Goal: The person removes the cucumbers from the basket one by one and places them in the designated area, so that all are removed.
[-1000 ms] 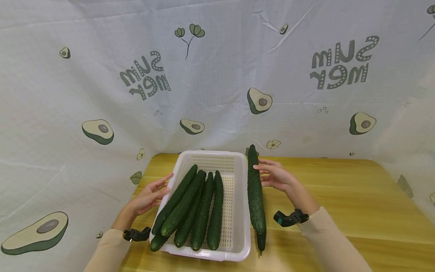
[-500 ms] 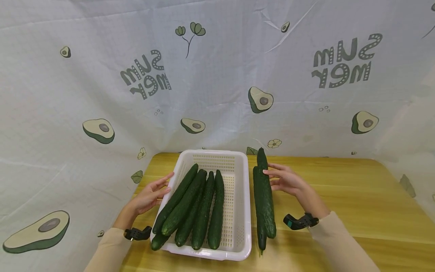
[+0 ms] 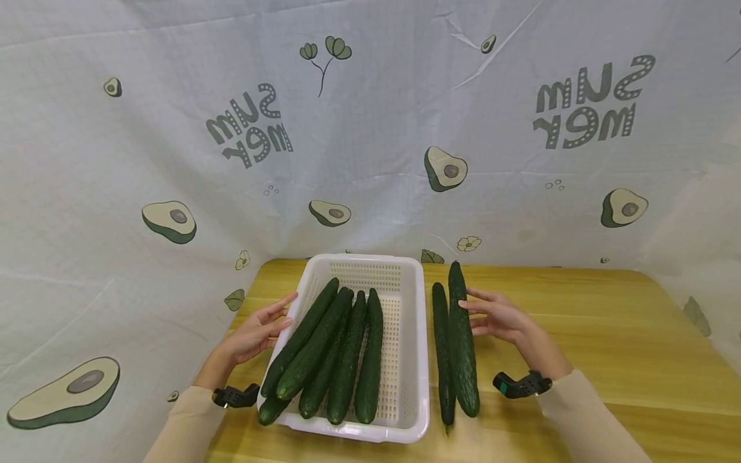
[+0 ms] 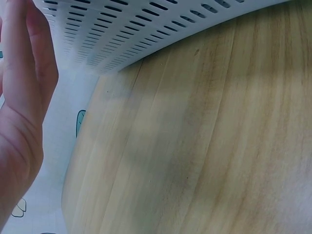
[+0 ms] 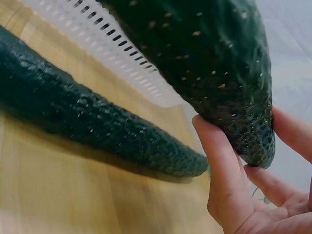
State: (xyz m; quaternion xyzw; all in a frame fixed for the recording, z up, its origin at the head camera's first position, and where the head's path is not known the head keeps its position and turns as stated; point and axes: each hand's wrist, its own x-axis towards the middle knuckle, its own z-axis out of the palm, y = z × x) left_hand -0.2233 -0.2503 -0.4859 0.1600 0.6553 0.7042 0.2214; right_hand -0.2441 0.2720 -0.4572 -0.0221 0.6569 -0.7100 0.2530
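Note:
In the head view, my right hand (image 3: 499,316) holds a long dark green cucumber (image 3: 464,360) near its far end. The right wrist view shows the thumb on one side of this bumpy cucumber (image 5: 209,63) and fingers on the other. Just left of it a thinner cucumber (image 3: 442,360) lies on the table, nearly parallel. My left hand (image 3: 255,334) rests against the left side of a white perforated plastic basket (image 3: 421,360), fingers fairly straight. Several cucumbers (image 3: 346,360) lie lengthwise in the basket's left part, one end poking over the front left corner.
Everything stands on a wooden table (image 3: 590,347), whose surface extends far to the right. A whitish cloth (image 3: 370,128) with avocado prints hangs behind the table and along its left side. A black strap device (image 3: 523,384) sits on each wrist.
My right hand has moved the held cucumber rightward from beside the basket rim, across the thinner cucumber, to its right side, and slightly nearer. The left hand and basket have stayed put.

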